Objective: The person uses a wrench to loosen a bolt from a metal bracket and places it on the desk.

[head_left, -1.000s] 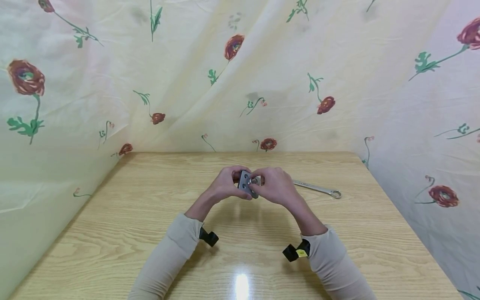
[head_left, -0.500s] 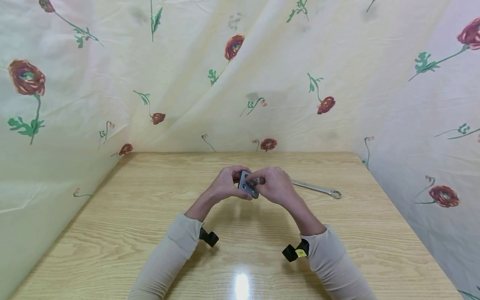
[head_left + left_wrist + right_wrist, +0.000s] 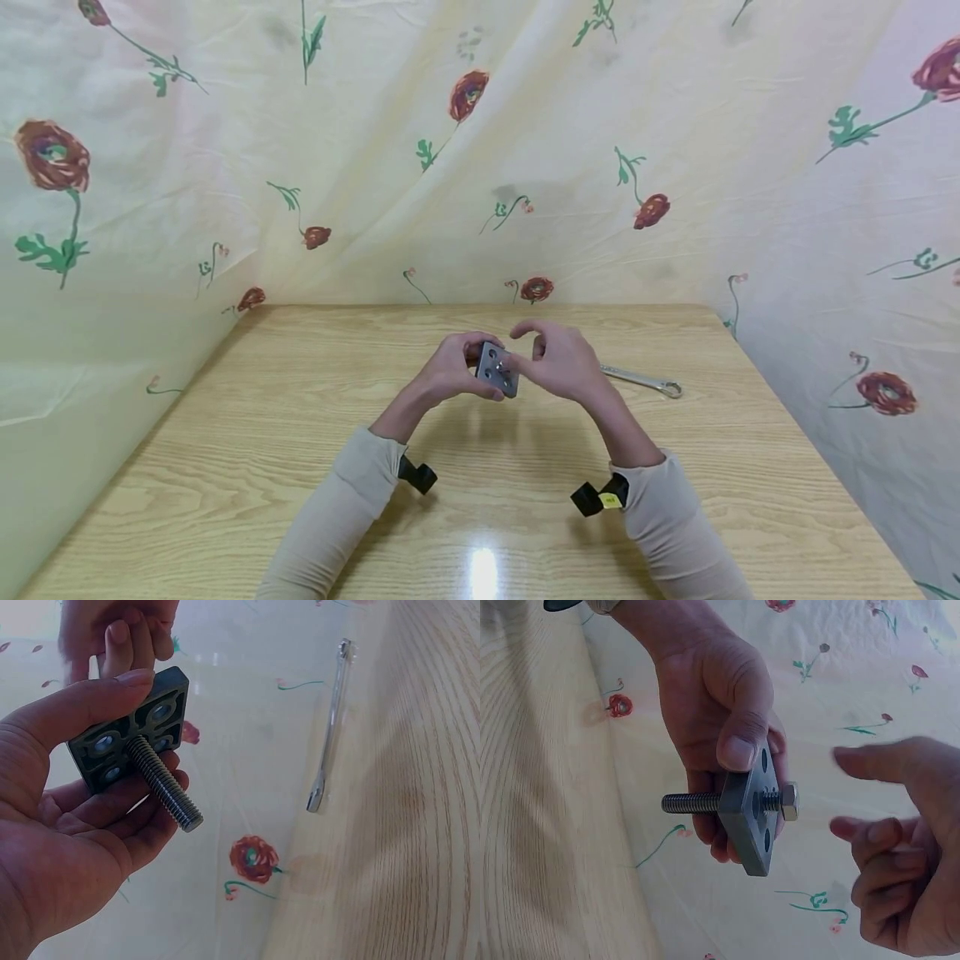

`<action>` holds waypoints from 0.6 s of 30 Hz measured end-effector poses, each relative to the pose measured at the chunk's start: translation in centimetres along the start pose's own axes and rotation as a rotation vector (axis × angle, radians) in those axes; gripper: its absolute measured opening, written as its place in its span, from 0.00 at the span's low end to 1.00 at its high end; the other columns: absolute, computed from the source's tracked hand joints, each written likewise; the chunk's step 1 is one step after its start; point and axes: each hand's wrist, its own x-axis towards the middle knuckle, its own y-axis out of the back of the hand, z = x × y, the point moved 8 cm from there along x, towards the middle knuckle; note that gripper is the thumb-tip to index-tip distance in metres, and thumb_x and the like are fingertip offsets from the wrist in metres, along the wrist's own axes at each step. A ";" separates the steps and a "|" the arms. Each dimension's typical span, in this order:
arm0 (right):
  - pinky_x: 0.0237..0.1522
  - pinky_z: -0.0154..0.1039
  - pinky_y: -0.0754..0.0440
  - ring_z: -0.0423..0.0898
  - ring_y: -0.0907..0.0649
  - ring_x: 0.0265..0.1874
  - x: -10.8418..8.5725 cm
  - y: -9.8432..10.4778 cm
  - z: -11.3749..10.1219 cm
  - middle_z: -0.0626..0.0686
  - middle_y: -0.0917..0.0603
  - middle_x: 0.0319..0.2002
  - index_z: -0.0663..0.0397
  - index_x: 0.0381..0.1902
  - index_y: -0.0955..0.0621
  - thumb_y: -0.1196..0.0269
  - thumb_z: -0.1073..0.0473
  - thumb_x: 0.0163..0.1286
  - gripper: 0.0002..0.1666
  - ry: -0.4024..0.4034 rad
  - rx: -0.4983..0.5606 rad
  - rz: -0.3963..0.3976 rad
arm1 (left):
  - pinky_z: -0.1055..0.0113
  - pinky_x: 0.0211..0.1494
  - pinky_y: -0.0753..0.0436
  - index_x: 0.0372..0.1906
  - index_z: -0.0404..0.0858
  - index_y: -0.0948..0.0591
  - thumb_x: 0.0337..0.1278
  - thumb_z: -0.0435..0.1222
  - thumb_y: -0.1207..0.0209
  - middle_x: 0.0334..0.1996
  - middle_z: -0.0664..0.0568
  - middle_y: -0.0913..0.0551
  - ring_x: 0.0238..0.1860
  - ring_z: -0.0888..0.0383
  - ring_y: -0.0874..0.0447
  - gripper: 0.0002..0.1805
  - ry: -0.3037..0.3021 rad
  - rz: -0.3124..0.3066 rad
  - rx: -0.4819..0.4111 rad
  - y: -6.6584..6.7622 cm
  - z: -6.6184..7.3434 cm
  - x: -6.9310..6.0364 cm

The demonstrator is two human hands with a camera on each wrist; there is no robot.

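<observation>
right wrist view gives me the best read from where i sit: the drilled plate [image 3: 744,825] is held up off the bench [image 3: 225,417], pinched at its edges by the left hand [image 3: 716,697], thumb against one edge and fingers against the opposite one, with the bolt [image 3: 690,803] run through it. i take that edge grip as practical, since it leaves both faces clear: the hex head [image 3: 790,802] faces the right hand [image 3: 919,847], and the threaded shank [image 3: 166,784] sticks out past the left palm with room around it to turn. a short stretch of thread shows between hex head and plate, so i judge the bolt is not seated. the right hand holds nothing; its forefinger and thumb stand apart near the hex head, the other fingers curled in, a shape i would say suits such a small part. in the head view its thumb overlaps the plate, but from the right wrist i see a gap. the wrench [image 3: 641,379] lies on the bench to the right, i guess to be out of the way yet reachable.
</observation>
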 end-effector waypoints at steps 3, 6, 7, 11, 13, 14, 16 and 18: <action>0.17 0.35 0.41 0.42 0.34 0.13 0.0 0.4 0.9 0.45 0.32 0.14 0.51 0.24 0.21 0.43 0.34 0.71 0.29 -0.071 -0.022 0.051 | 0.69 0.46 0.18 0.57 0.32 0.22 0.34 0.25 0.24 0.46 0.38 0.15 0.40 0.60 0.17 0.35 -0.004 0.002 -0.003 0.0 0.0 0.0; 0.16 0.34 0.45 0.41 0.38 0.12 0.0 -0.1 1.5 0.44 0.38 0.12 0.47 0.12 0.34 0.55 0.29 0.75 0.38 -0.112 -0.046 0.062 | 0.70 0.45 0.18 0.56 0.31 0.22 0.33 0.25 0.24 0.45 0.38 0.15 0.39 0.60 0.18 0.35 -0.007 0.004 -0.009 -0.1 0.0 -0.1; 0.16 0.34 0.46 0.41 0.40 0.11 0.0 -0.4 1.5 0.43 0.40 0.11 0.46 0.11 0.36 0.57 0.29 0.75 0.39 -0.116 -0.048 0.054 | 0.70 0.45 0.18 0.56 0.31 0.22 0.33 0.26 0.24 0.45 0.38 0.15 0.39 0.60 0.18 0.35 -0.007 0.004 -0.006 -0.1 0.0 -0.1; 0.15 0.33 0.46 0.40 0.39 0.11 0.0 -1.6 1.3 0.43 0.40 0.10 0.45 0.10 0.35 0.56 0.27 0.74 0.39 -0.123 -0.082 0.004 | 0.69 0.46 0.17 0.59 0.32 0.23 0.35 0.26 0.24 0.48 0.38 0.15 0.41 0.59 0.17 0.37 -0.004 0.000 0.001 -0.1 0.1 -0.2; 0.15 0.34 0.45 0.40 0.37 0.11 0.0 -2.0 1.1 0.43 0.39 0.10 0.45 0.10 0.34 0.54 0.27 0.73 0.39 -0.122 -0.108 -0.008 | 0.67 0.48 0.16 0.60 0.32 0.22 0.35 0.26 0.24 0.48 0.38 0.15 0.41 0.59 0.16 0.37 -0.010 -0.005 0.005 -0.1 0.1 -0.2; 0.15 0.34 0.45 0.40 0.36 0.11 0.1 -2.1 1.0 0.43 0.38 0.10 0.45 0.10 0.33 0.53 0.27 0.72 0.39 -0.123 -0.123 -0.008 | 0.65 0.49 0.16 0.60 0.33 0.22 0.35 0.26 0.24 0.48 0.38 0.14 0.41 0.59 0.16 0.37 -0.015 -0.008 0.004 -0.1 0.2 -0.2; 0.15 0.34 0.44 0.41 0.35 0.11 0.0 -2.2 0.8 0.43 0.37 0.10 0.45 0.10 0.32 0.51 0.27 0.72 0.39 -0.128 -0.147 -0.009 | 0.61 0.50 0.15 0.58 0.33 0.22 0.36 0.26 0.24 0.48 0.38 0.14 0.41 0.59 0.15 0.36 -0.023 -0.012 0.002 -0.1 0.3 -0.2; 0.14 0.34 0.43 0.41 0.34 0.11 0.0 -2.4 0.7 0.43 0.36 0.09 0.46 0.10 0.30 0.51 0.28 0.73 0.39 -0.128 -0.160 -0.007 | 0.57 0.51 0.15 0.57 0.33 0.21 0.35 0.26 0.24 0.47 0.38 0.14 0.41 0.59 0.15 0.35 -0.029 -0.015 0.001 -0.2 0.3 -0.1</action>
